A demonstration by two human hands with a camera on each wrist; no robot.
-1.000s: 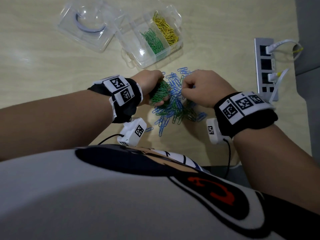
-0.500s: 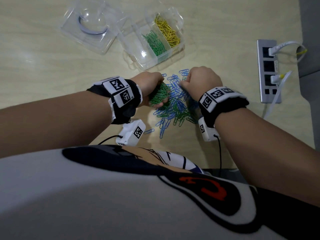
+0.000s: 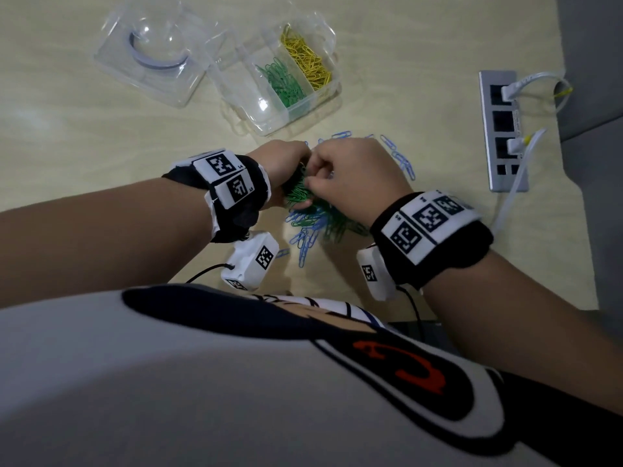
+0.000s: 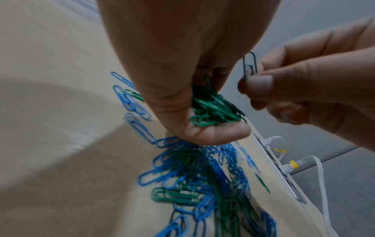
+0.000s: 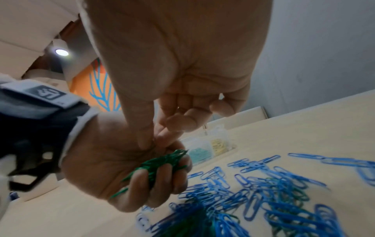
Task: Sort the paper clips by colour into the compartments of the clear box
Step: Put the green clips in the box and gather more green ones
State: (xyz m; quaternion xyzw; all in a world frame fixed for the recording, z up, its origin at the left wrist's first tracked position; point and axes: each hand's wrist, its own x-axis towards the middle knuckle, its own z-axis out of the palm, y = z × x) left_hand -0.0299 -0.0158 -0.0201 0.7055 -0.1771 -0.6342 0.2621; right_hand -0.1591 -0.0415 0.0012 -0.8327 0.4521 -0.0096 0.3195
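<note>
A loose pile of blue and green paper clips [image 3: 317, 224] lies on the pale wooden table, also spread out in the left wrist view [image 4: 202, 179] and the right wrist view [image 5: 263, 189]. My left hand [image 3: 286, 170] hovers just above the pile and grips a bundle of green clips [image 4: 215, 109] in its curled fingers. My right hand [image 3: 350, 176] is right beside it, pinching a single green clip [image 4: 250, 65] between thumb and forefinger at the top of the bundle. The clear box [image 3: 236, 79] stands farther back; green clips [image 3: 283, 84] fill one compartment, yellow clips [image 3: 308, 59] the one beside it.
The box's clear lid [image 3: 151, 55] lies open to the left of the box. A grey power strip [image 3: 502, 129] with white plugs and cables sits at the table's right edge. A few blue clips [image 3: 401, 160] are scattered to the right of my hands.
My right hand has moved left from the pile to meet the left hand, bringing one green clip to the bundle. The left hand has stayed put with its green clips.
</note>
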